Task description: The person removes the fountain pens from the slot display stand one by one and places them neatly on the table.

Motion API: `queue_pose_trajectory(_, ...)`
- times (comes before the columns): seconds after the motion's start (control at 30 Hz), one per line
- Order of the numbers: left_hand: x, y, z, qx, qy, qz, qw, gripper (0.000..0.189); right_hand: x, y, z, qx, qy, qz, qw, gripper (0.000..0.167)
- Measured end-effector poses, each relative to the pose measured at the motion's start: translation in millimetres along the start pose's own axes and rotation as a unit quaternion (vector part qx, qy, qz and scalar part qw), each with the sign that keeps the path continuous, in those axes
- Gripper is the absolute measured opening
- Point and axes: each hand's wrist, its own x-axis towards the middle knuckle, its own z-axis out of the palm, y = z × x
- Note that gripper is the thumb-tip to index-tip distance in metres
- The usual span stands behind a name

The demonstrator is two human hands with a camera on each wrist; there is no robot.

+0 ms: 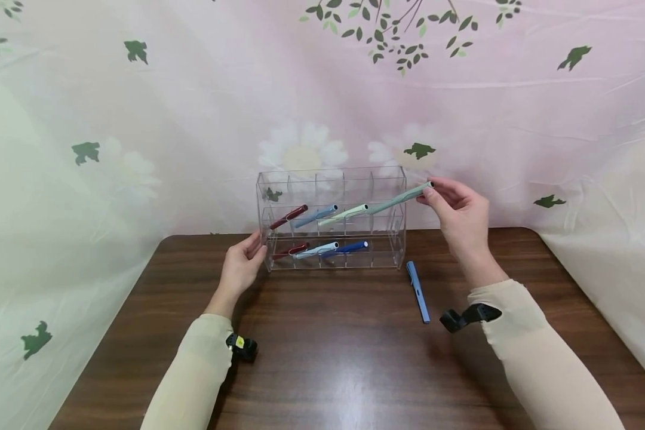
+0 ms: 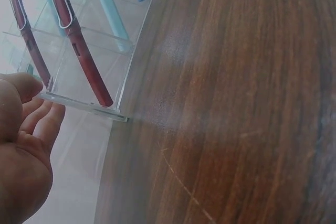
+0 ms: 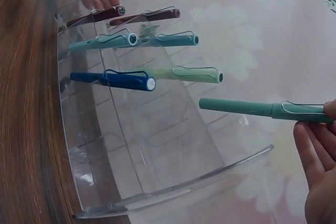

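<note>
A clear acrylic pen rack [image 1: 330, 237] with tiered compartments stands at the back of the table. My left hand [image 1: 242, 264] holds its left side, thumb in front and fingers behind. Up at the rack's right end, my right hand [image 1: 462, 218] pinches a sea-green pen [image 3: 252, 109] by its capped end. That pen slants down to the left, its far end over the rack beside a pale green pen [image 1: 344, 214]. Also in that tier lie a dark red pen [image 1: 289, 216] and a blue pen [image 1: 316, 215]. The lower tier bears dark red, light blue [image 1: 316, 249] and dark blue [image 3: 113, 80] pens.
Another blue pen [image 1: 418, 292] lies on the brown wooden table [image 1: 328, 346], in front of the rack's right end. Behind the table hangs a pale cloth [image 1: 204, 119] printed with flowers, leaves and birds. Black cameras [image 1: 470, 316] sit on both wrists.
</note>
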Motion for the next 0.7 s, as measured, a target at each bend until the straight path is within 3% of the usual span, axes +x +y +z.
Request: queue_pose_trajectory(0.7,-1.5,3.2,1.0,-0.001,0.005,0.001,1.0000,0.050,-7.2,-10.1,-25.7,-0.059,-0.011,0.006,0.9982,0.024)
